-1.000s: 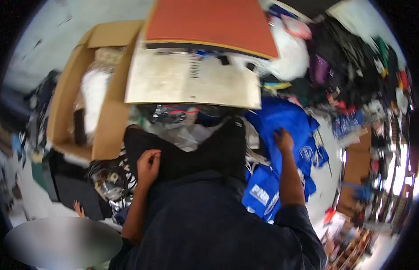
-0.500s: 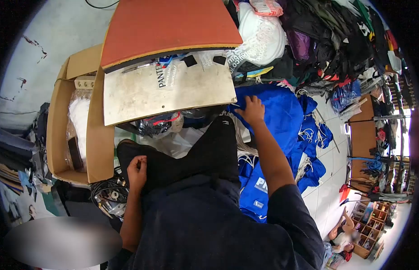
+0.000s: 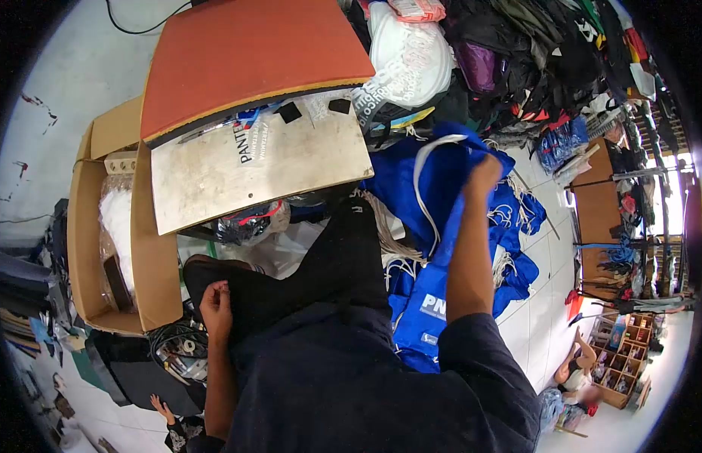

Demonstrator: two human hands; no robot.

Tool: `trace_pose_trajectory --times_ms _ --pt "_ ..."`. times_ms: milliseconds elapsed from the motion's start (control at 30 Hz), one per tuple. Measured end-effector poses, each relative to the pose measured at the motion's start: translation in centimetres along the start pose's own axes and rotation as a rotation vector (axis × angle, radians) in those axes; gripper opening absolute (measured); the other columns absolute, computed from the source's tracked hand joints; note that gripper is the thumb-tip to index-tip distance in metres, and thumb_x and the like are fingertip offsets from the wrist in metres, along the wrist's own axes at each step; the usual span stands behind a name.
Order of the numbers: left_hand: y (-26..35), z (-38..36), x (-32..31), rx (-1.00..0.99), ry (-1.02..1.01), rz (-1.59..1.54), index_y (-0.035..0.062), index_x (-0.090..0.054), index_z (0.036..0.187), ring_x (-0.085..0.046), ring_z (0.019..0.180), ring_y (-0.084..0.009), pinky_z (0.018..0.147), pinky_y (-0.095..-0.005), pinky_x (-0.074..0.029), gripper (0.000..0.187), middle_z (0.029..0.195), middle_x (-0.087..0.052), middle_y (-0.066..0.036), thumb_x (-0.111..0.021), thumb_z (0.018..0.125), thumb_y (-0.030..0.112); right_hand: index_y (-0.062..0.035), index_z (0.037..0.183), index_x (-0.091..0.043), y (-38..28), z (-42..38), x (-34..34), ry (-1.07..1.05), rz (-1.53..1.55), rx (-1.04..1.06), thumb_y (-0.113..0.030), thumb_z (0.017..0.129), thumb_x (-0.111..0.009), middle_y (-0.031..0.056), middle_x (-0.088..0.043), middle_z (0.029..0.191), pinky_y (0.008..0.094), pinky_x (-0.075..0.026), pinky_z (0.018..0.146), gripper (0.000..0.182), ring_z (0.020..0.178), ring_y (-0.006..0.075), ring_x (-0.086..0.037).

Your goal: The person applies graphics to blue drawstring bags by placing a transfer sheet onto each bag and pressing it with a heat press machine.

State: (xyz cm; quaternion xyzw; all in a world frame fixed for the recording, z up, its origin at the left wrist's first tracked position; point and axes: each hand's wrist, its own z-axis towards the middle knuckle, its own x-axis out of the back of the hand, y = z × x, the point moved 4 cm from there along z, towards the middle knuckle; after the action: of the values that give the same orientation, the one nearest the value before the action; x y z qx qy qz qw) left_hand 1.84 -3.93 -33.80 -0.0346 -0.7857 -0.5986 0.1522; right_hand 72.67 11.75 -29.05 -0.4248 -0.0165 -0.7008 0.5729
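Note:
My right hand (image 3: 483, 175), somewhat blurred, is closed on the edge of a blue drawstring bag (image 3: 400, 172) to the right of my knee. The bag's cloth is raised and folded over, and a white cord (image 3: 417, 177) arcs across it. Below my right forearm lies more blue cloth with a white printed label (image 3: 434, 306). My left hand (image 3: 216, 306) rests against my left thigh with its fingers curled together; whether anything small is between them is hidden.
A wooden board (image 3: 290, 166) under a red-topped panel (image 3: 253, 60) stands ahead. An open cardboard box (image 3: 156, 249) is at left. Dark bags (image 3: 517, 68) are heaped at the upper right. Another person's hand (image 3: 162, 409) shows at lower left; a person (image 3: 574, 377) sits far right.
My right hand has moved rightward from lying spread on the blue bag to gripping its edge, lifting the cloth and exposing the white cord. My left hand stays at my thigh.

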Motion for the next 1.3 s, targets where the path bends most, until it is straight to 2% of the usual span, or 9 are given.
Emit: trace_pose_trajectory --times_ms 100,167,200,600,700,767,1133,1233,1300 --pt "0.0 0.2 -0.1 0.07 -0.049 0.069 0.0003 -0.065 0.102 -0.052 0.078 -0.0056 0.071 -0.022 -0.043 0.015 0.087 -0.061 0.002 -0.059 0.099 0.014 0.0046 0.106 -0.064 6.5 3.9 8.6 0.186 -0.338 -0.08 -0.016 0.095 -0.045 0.0242 -0.064 0.112 0.0488 -0.046 0.092 0.031 0.101 0.0413 -0.059" --pt "-0.2 0.4 -0.4 -0.052 -0.044 0.042 0.001 -0.065 0.103 -0.049 0.075 -0.0047 0.068 -0.0214 -0.041 0.014 0.084 -0.058 0.003 -0.06 0.099 0.013 0.0079 0.1 -0.063 4.8 5.6 15.6 0.578 0.656 -0.529 -0.024 0.094 -0.044 0.023 -0.064 0.107 0.0457 -0.049 0.085 0.037 0.091 0.033 -0.06" --pt "-0.2 0.4 -0.5 -0.054 -0.056 0.039 0.001 -0.065 0.103 -0.049 0.075 -0.0047 0.068 -0.0214 -0.041 0.014 0.084 -0.058 0.003 -0.06 0.099 0.013 0.0094 0.099 -0.062 5.3 6.2 18.7 0.736 0.517 -0.524 -0.024 0.095 -0.043 0.0238 -0.064 0.102 0.0443 -0.049 0.082 0.039 0.089 0.0322 -0.06" --pt "11.4 3.3 -4.3 -0.187 -0.201 0.041 -0.0004 -0.066 0.105 -0.049 0.073 -0.0048 0.067 -0.0209 -0.04 0.014 0.081 -0.058 0.002 -0.062 0.096 0.01 0.0103 0.115 -0.061 -5.6 14.5 42.0 0.616 -0.5 0.194 -0.031 0.098 -0.051 0.022 -0.063 0.117 0.0413 -0.047 0.094 0.045 0.105 0.0323 -0.061" --pt "18.3 4.6 -6.5 -0.314 -0.365 -0.008 -0.0006 -0.066 0.105 -0.05 0.074 -0.0052 0.067 -0.0212 -0.041 0.014 0.082 -0.058 0.001 -0.062 0.095 0.009 0.0005 0.129 -0.058 -15.2 13.9 41.5 0.47 0.737 -0.392 -0.039 0.098 -0.052 0.0173 -0.058 0.13 0.0437 -0.048 0.099 0.05 0.116 0.0284 -0.059" --pt "23.2 5.3 -7.4 -0.404 -0.393 -0.063 0.0003 -0.067 0.106 -0.051 0.073 -0.0061 0.066 -0.022 -0.041 0.014 0.082 -0.058 0.001 -0.062 0.094 0.007 0.0006 0.135 -0.053 -10.2 18.0 45.9 0.269 0.817 -0.279 -0.038 0.096 -0.057 0.0177 -0.059 0.131 0.0443 -0.049 0.098 0.055 0.117 0.0273 -0.059" --pt "39.9 0.4 -9.6 -1.11 -0.661 0.031 -0.0008 -0.023 0.152 -0.033 0.141 -0.0386 0.116 -0.0453 -0.027 0.105 0.153 -0.032 -0.025 -0.084 0.074 0.035 0.0009 0.136 -0.052 -26.3 8.5 31.8 0.071 1.379 0.067 -0.034 0.097 -0.057 0.0171 -0.059 0.132 0.0447 -0.049 0.098 0.052 0.118 0.0271 -0.059" --pt "38.2 1.3 -8.8 -0.698 -0.66 -0.05 0.0035 -0.048 0.138 -0.064 0.105 -0.0309 0.089 -0.0407 -0.05 0.061 0.113 -0.064 -0.019 -0.073 0.085 0.017 0.0009 0.136 -0.052 -29.2 9.8 27.1 0.027 1.47 0.111 -0.033 0.097 -0.057 0.017 -0.059 0.132 0.0448 -0.049 0.098 0.052 0.118 0.0271 -0.059" --pt "37.4 2.5 -6.7 -1.055 -0.278 -0.027 -0.0001 -0.063 0.116 -0.063 0.087 -0.0241 0.077 -0.0367 -0.051 0.03 0.097 -0.065 -0.014 -0.067 0.087 0.01 0.0012 0.135 -0.052 -31.5 9.0 24.2 -0.228 1.479 0.029 -0.027 0.098 -0.055 0.0161 -0.058 0.133 0.0417 -0.047 0.1 0.047 0.118 0.0248 -0.059"
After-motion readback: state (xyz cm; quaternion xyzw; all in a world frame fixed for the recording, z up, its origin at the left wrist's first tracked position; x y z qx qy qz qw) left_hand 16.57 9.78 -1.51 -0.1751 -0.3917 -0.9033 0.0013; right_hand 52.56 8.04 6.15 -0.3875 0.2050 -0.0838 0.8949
